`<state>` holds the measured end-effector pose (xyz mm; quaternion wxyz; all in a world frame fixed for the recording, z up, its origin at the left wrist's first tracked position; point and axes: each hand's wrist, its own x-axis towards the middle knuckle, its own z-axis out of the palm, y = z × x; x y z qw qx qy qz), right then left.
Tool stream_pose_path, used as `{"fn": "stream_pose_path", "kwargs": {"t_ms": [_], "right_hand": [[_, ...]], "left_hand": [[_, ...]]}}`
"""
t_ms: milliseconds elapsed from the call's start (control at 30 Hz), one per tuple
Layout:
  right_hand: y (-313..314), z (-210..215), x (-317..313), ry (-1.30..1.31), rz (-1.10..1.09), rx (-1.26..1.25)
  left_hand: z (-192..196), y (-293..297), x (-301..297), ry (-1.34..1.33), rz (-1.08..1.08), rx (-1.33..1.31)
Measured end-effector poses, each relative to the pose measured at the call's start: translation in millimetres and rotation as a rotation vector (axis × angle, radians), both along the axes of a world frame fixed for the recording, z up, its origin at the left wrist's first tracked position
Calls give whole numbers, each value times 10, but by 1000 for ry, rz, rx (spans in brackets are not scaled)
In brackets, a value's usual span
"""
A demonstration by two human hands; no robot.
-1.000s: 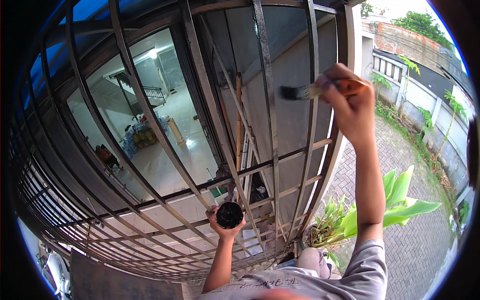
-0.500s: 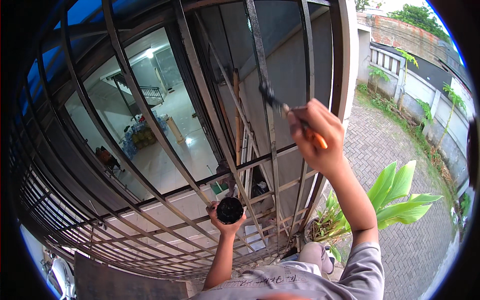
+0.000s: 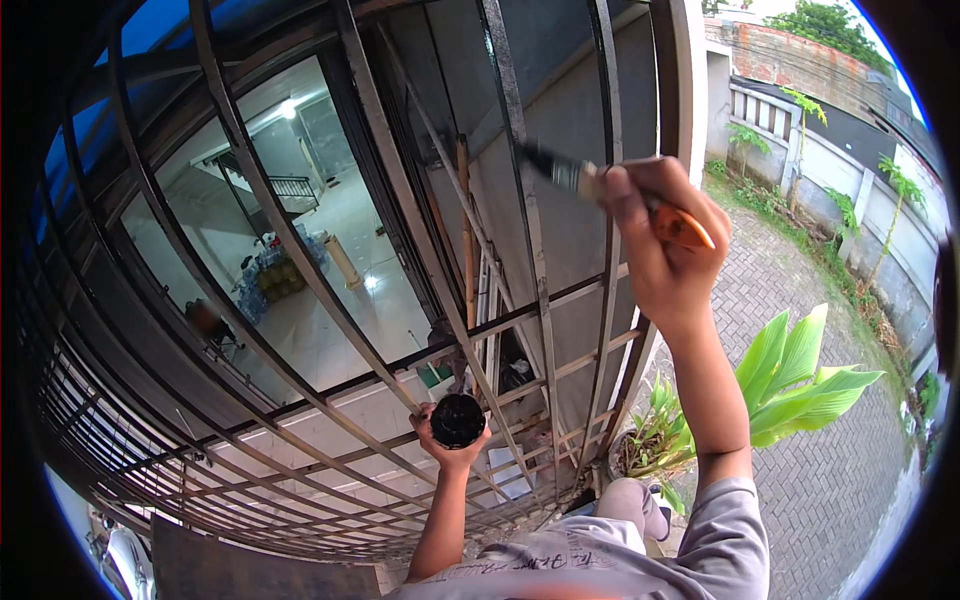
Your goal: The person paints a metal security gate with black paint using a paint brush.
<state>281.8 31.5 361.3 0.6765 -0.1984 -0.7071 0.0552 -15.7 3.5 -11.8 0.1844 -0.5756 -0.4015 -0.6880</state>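
Your right hand [image 3: 675, 235] has its fingers wrapped around an orange-handled paintbrush [image 3: 582, 178], bristles at an upright metal bar [image 3: 508, 100]. Lower, your left hand's [image 3: 454, 456] fingers clasp a round, black-filled container [image 3: 441, 410].

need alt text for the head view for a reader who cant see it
A person's right hand holds an orange-handled paintbrush, dark bristles at a metal grille, while the left hand holds a round, dark-filled container lower down. A leafy plant stands to the right.

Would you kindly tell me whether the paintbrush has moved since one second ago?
Yes: the paintbrush shifted left; its bristles, previously right of the vertical bar, now reach it.
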Motion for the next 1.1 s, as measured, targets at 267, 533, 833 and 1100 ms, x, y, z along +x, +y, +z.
{"fn": "stream_pose_path", "kwargs": {"t_ms": [267,533,833,1100], "right_hand": [[58,-137,-8,-155,31,55],[69,-151,-111,-219,-96,323],[71,335,-125,51,91,88],[80,-424,-149,-149,-133,428]], "left_hand": [[85,-51,-1,8,13,-11],[118,-21,61,-58,-18,-8],[10,-41,18,-97,-63,-130],[6,-73,50,-132,-62,-141]]}}
